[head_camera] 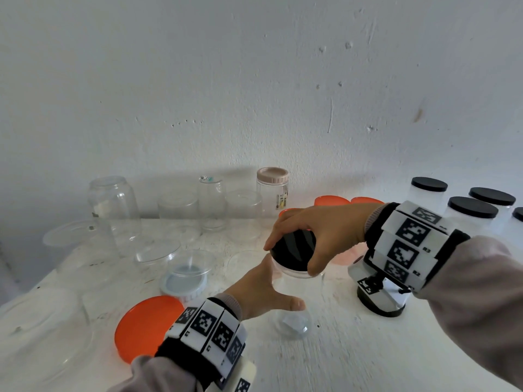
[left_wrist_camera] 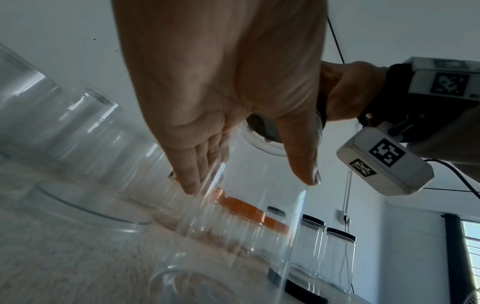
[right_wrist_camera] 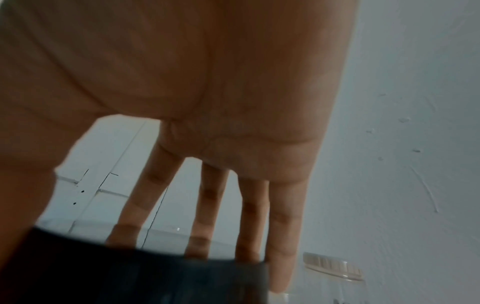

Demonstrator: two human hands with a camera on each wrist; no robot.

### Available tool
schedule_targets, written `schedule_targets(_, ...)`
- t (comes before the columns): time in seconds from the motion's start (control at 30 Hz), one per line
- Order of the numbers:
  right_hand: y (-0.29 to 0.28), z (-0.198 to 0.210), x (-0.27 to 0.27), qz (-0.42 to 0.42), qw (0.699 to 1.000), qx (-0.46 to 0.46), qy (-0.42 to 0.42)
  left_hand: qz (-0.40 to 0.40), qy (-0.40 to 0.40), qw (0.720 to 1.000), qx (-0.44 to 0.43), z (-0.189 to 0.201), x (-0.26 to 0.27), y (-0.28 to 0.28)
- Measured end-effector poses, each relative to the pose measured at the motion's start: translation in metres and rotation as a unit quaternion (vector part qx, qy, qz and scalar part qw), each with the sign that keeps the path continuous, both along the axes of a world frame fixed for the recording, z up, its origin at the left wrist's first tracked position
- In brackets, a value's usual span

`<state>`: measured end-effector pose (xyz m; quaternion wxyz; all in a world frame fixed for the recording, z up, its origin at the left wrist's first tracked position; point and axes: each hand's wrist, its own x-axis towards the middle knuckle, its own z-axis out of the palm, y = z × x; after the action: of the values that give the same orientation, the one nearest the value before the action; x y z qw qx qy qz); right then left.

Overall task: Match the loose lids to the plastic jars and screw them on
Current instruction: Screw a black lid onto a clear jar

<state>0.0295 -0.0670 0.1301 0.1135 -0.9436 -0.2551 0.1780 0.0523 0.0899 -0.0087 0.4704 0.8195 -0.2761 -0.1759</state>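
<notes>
A clear plastic jar (head_camera: 312,290) stands upright mid-table with a black lid (head_camera: 294,251) on its mouth. My right hand (head_camera: 291,258) comes from above and grips the lid's rim between thumb and fingers. In the right wrist view its fingers (right_wrist_camera: 283,236) reach down over the black lid (right_wrist_camera: 130,271). My left hand (head_camera: 283,284) flanks the jar with straight fingers on the far side and the thumb spread in front. In the left wrist view the left hand (left_wrist_camera: 249,181) lies along the jar (left_wrist_camera: 254,216) wall, with the lid (left_wrist_camera: 262,127) above; the picture is blurred.
An orange lid (head_camera: 147,325) lies front left, and more orange lids (head_camera: 331,200) sit at the back. Black-lidded jars (head_camera: 472,213) stand at the right rear. Open clear jars (head_camera: 116,205), a pink-lidded jar (head_camera: 272,190) and a jar on a pale lid (head_camera: 184,284) fill the left and back.
</notes>
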Motion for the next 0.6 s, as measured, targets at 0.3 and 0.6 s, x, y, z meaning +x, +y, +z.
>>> schedule_targets(0.3, -0.005, -0.007, 0.007, -0.030, 0.999, -0.018, -0.015, 0.028, 0.008, 0.999, -0.028, -0.002, -0.003, -0.002)
schedule_targets(0.6, -0.005, -0.012, 0.012, -0.046, 0.996, -0.033, -0.062, 0.038, 0.008, 0.999, -0.029, -0.003, -0.005, -0.004)
